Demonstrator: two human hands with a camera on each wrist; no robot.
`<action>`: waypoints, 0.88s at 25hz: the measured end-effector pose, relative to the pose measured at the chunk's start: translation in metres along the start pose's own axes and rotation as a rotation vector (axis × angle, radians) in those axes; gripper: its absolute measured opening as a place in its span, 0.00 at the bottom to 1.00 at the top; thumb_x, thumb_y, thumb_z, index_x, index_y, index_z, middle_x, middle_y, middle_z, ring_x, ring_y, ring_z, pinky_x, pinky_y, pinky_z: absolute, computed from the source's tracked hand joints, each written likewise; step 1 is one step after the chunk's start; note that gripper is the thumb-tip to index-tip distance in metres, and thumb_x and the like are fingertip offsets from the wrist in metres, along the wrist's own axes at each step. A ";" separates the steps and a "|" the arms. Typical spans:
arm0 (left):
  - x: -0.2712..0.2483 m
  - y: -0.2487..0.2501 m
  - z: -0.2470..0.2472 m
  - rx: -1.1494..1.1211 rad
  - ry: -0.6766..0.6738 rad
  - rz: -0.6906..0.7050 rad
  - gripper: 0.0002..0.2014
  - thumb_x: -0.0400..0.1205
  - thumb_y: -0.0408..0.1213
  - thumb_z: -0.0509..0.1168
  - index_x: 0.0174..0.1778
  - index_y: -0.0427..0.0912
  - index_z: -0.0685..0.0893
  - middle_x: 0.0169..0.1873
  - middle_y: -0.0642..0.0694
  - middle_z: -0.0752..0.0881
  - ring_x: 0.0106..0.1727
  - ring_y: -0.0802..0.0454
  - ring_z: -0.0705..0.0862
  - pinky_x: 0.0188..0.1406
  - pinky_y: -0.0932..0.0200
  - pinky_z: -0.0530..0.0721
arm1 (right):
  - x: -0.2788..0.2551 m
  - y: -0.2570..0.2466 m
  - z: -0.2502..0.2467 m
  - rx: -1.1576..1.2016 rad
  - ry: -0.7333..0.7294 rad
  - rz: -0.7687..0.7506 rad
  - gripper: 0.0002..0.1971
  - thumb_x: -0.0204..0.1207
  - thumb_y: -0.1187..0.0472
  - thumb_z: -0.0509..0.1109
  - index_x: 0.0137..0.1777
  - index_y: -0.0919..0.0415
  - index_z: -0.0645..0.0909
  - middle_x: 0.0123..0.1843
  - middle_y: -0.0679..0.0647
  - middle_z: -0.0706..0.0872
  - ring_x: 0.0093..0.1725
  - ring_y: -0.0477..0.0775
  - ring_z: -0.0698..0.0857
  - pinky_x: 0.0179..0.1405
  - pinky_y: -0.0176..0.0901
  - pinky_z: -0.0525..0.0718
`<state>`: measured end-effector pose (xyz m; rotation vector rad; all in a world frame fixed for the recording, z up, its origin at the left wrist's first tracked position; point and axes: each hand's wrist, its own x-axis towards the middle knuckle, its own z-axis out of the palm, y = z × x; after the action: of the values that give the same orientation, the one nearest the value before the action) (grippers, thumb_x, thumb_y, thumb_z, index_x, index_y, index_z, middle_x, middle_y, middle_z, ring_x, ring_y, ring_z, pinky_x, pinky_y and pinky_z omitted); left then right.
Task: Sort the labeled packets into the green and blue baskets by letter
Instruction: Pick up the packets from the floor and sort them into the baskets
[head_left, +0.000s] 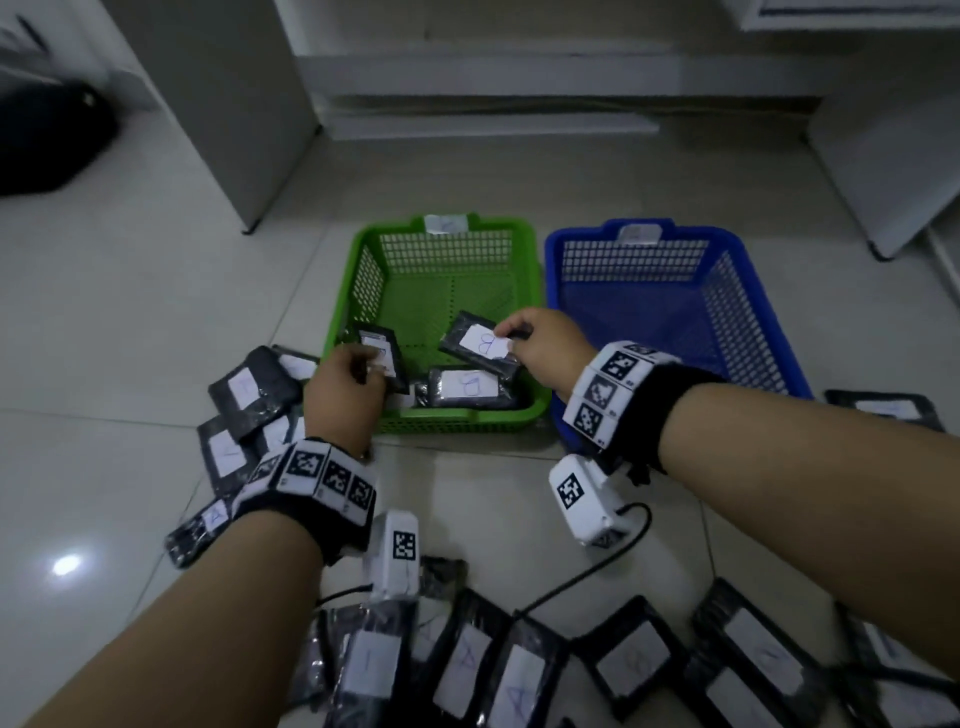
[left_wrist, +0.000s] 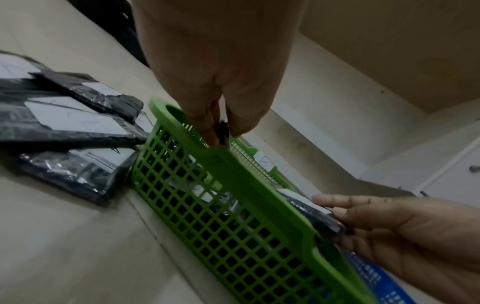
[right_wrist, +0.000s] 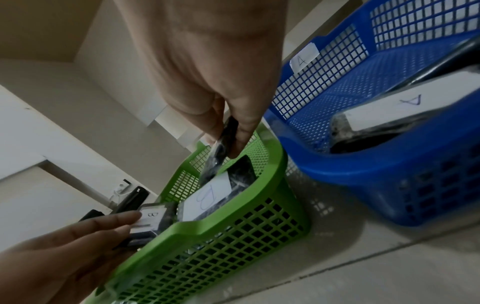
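Both hands over green basket (head_left: 527, 405). Left hand (head_left: 343, 397) pinches dark packet (head_left: 378, 352) at near left corner of basket. Right hand (head_left: 545, 351) pinches second packet (head_left: 480, 343), white label marked B, over basket middle. Third B packet (head_left: 470, 389) lies flat inside, near front wall. Blue basket (head_left: 670, 244) just beside green one, on right. More packets (head_left: 519, 670) spread on floor (head_left: 130, 322) near person.
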<state>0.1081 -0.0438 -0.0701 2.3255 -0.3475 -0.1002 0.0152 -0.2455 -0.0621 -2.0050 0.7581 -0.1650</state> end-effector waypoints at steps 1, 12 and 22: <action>0.004 -0.005 0.001 0.036 -0.053 0.025 0.15 0.80 0.35 0.63 0.62 0.42 0.83 0.56 0.40 0.87 0.58 0.42 0.84 0.55 0.59 0.76 | 0.004 0.000 0.003 -0.042 -0.013 0.013 0.13 0.78 0.68 0.65 0.59 0.59 0.84 0.64 0.56 0.85 0.64 0.56 0.83 0.66 0.47 0.81; -0.066 -0.021 -0.006 -0.076 -0.123 0.286 0.09 0.77 0.29 0.66 0.47 0.46 0.86 0.50 0.50 0.82 0.44 0.61 0.80 0.45 0.76 0.75 | -0.072 0.010 -0.004 -0.201 0.037 -0.286 0.15 0.75 0.71 0.65 0.55 0.57 0.87 0.54 0.51 0.75 0.51 0.43 0.76 0.55 0.22 0.70; -0.154 -0.112 -0.038 0.370 -0.647 0.167 0.35 0.61 0.66 0.68 0.63 0.54 0.83 0.58 0.53 0.79 0.59 0.50 0.77 0.63 0.50 0.77 | -0.172 0.054 0.078 -0.540 -0.740 -0.385 0.26 0.67 0.54 0.78 0.65 0.47 0.77 0.58 0.51 0.71 0.55 0.48 0.73 0.52 0.43 0.79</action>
<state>-0.0089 0.1000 -0.1278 2.5613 -0.9455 -0.7709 -0.1139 -0.1084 -0.1169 -2.4528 -0.0797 0.5939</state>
